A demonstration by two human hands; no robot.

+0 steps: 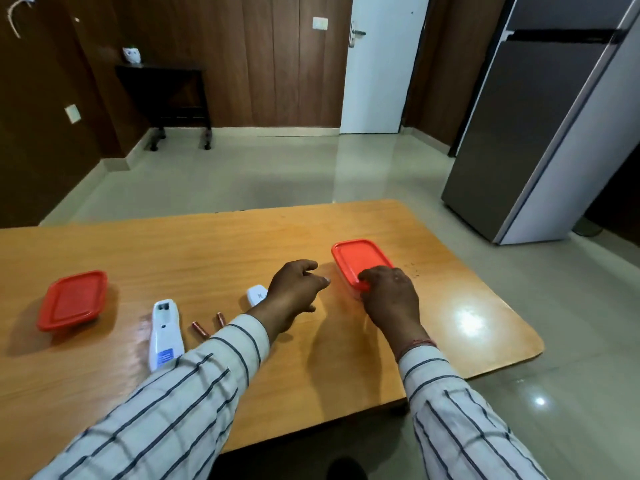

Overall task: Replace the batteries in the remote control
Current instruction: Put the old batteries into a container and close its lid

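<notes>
A white remote control [165, 333] lies face down on the wooden table [214, 244], its battery bay open and empty. Two copper-coloured batteries [207, 325] lie just right of it. The white battery cover [255, 295] rests further right, partly hidden by my left hand [294, 289], which hovers with its fingers curled and holds nothing. My right hand [389, 292] grips the near corner of the red lid of a clear container [358, 259]. What the container holds is hidden.
A second red-lidded container [72, 300] stands at the table's left. Beyond the table are a tiled floor, a grey fridge [540, 126] at the right, a white door and a small dark side table [166, 95] against the wooden wall.
</notes>
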